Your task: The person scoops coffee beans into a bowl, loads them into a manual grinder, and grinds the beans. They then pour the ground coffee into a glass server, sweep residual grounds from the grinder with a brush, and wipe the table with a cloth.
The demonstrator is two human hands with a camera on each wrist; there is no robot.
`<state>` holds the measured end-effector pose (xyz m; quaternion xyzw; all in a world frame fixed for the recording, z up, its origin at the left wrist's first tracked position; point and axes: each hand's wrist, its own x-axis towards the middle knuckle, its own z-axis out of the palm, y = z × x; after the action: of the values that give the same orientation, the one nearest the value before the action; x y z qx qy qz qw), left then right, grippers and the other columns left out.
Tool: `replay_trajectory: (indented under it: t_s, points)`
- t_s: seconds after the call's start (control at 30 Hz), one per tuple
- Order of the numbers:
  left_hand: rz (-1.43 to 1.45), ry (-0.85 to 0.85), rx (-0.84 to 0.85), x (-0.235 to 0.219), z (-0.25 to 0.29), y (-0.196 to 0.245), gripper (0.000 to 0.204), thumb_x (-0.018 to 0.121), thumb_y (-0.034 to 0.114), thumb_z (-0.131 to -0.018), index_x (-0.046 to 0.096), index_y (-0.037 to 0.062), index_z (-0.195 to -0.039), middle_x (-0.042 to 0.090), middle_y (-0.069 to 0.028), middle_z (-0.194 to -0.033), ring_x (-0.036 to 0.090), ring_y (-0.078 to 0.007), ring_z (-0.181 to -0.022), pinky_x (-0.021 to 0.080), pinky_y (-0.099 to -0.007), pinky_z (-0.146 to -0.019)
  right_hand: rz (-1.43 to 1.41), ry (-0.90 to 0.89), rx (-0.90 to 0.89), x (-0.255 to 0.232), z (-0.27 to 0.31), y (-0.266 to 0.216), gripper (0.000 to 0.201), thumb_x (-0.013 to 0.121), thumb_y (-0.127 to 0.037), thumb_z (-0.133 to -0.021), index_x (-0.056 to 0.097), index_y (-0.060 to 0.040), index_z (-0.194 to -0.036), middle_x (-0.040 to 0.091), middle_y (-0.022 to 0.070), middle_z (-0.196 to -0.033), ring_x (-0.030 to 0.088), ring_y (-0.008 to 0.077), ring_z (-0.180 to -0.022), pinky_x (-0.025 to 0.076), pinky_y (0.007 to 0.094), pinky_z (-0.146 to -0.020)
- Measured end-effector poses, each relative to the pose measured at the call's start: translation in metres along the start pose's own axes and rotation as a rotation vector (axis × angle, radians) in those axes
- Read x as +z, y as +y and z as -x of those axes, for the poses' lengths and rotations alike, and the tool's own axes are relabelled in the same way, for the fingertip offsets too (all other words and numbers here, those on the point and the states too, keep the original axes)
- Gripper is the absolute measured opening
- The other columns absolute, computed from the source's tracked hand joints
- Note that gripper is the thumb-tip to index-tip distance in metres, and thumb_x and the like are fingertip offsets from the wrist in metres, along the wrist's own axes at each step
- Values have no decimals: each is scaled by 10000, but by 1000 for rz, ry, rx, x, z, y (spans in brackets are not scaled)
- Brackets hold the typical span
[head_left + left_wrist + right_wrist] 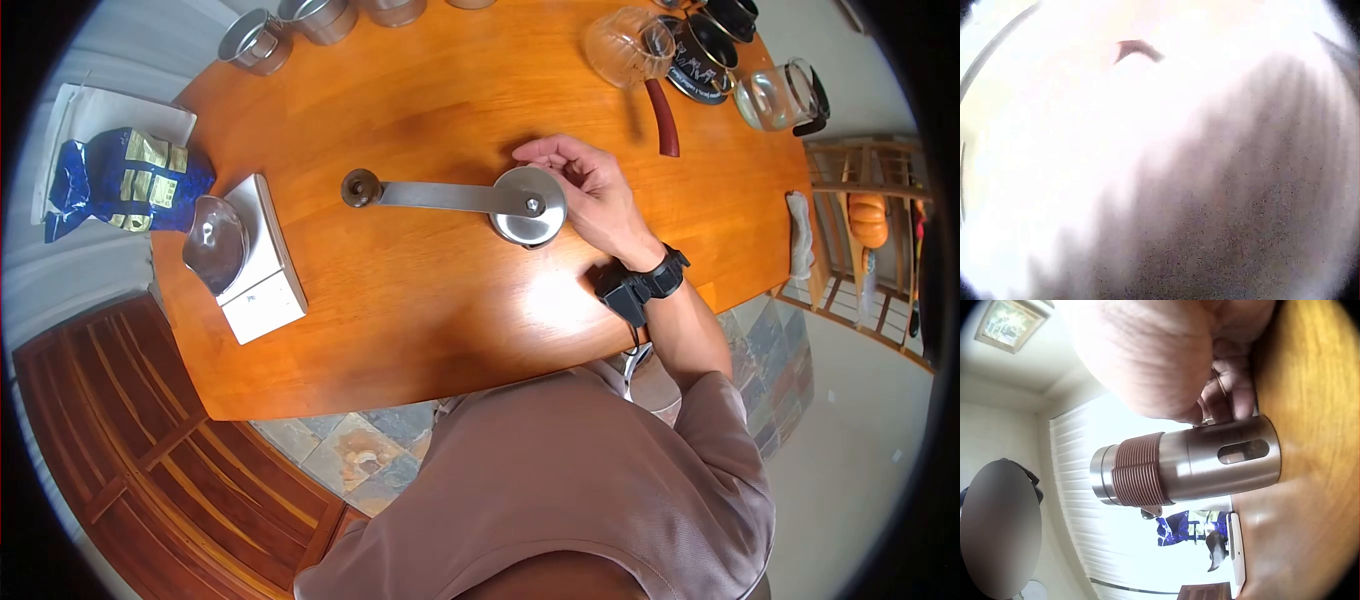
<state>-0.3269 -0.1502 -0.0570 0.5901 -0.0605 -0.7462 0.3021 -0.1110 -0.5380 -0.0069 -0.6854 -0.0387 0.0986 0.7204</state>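
Observation:
A steel hand grinder (528, 207) stands upright on the table, its crank arm stretching left to a dark knob (360, 187). From the side, the grinder body (1197, 462) shows a ribbed brown band and an oval window near its base. My right hand (592, 195) lies against its right and far side, fingers loosely bent, not wrapped round it; in the right wrist view the fingers (1235, 394) are close to the lower body, partly hidden. The head view does not show my left hand. The left wrist view is overexposed and blurred, with brownish fabric (1229, 200).
On the left are a white scale (262, 290), a clear dish (215, 243) and a blue bag (150, 180). Metal cups (255, 45) line the far edge. At far right stand a glass vessel with a red handle (662, 118), dark pots (700, 60) and a glass jug (768, 98).

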Motion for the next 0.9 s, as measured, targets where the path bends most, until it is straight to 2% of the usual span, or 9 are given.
replay_trajectory:
  t_s: [0.37,0.53,0.6,0.67,0.7,0.73,0.8,0.87,0.9]
  points:
    - [-12,57,-44,-9,17,8,250,697,185,-954,726,36,-1154,755,-97,-1100,691,-202,-1016,543,-358,-869,-3,-20,-42,-2,-2,5,201,615,-81,-1025,664,22,-1191,698,5,-987,598,34,-821,491,201,-736]
    - [28,125,-68,-1,33,4,252,697,184,-955,725,37,-1159,755,-97,-1103,690,-203,-1021,543,-359,-872,-7,-18,-66,0,-3,4,179,601,-57,-1022,669,19,-1168,696,6,-994,588,31,-826,481,198,-744]
    - [47,140,-77,8,39,5,253,697,183,-956,724,37,-1161,755,-97,-1104,690,-203,-1023,542,-360,-873,-31,-39,-58,-1,-3,7,210,574,-34,-1024,647,23,-1213,687,9,-996,586,33,-845,477,197,-760]
    - [41,291,110,-14,69,31,415,663,301,-995,641,27,-1306,726,-106,-1165,690,-213,-1022,543,-359,-905,-86,-51,-70,-1,-3,7,266,554,-17,-1027,601,26,-1284,681,12,-1012,594,37,-885,474,192,-784]
    - [-25,319,153,-24,90,61,403,655,258,-1004,618,24,-1330,714,-110,-1194,682,-209,-1058,540,-348,-916,-103,-81,-94,-1,-3,6,368,503,64,-991,547,22,-1354,678,29,-1047,619,59,-920,483,200,-799]
    - [-96,345,193,-34,112,93,396,647,214,-1013,595,20,-1354,702,-113,-1224,675,-204,-1094,537,-337,-928,-115,-81,-102,-1,-2,6,368,503,64,-991,547,22,-1354,678,29,-1047,619,59,-920,483,200,-799]
    - [-5,443,483,-46,139,128,312,637,84,-999,628,5,-1301,721,-111,-1155,693,-191,-1063,553,-314,-882,-178,-98,-132,-2,-2,3,541,499,152,-894,502,11,-1416,671,55,-1117,638,103,-1008,502,220,-852]
    - [206,557,594,-53,162,153,268,661,50,-972,669,-24,-1229,750,-124,-1064,714,-199,-1033,562,-268,-856,-147,-141,-145,0,5,-6,617,513,163,-850,478,2,-1445,661,65,-1154,627,124,-1071,504,238,-897]
    - [167,666,577,-58,175,174,198,652,54,-979,688,-26,-1157,748,-103,-999,713,-185,-968,555,-269,-816,-107,-189,-155,-1,6,-12,695,528,174,-807,454,-7,-1474,651,75,-1192,615,146,-1135,506,256,-942]
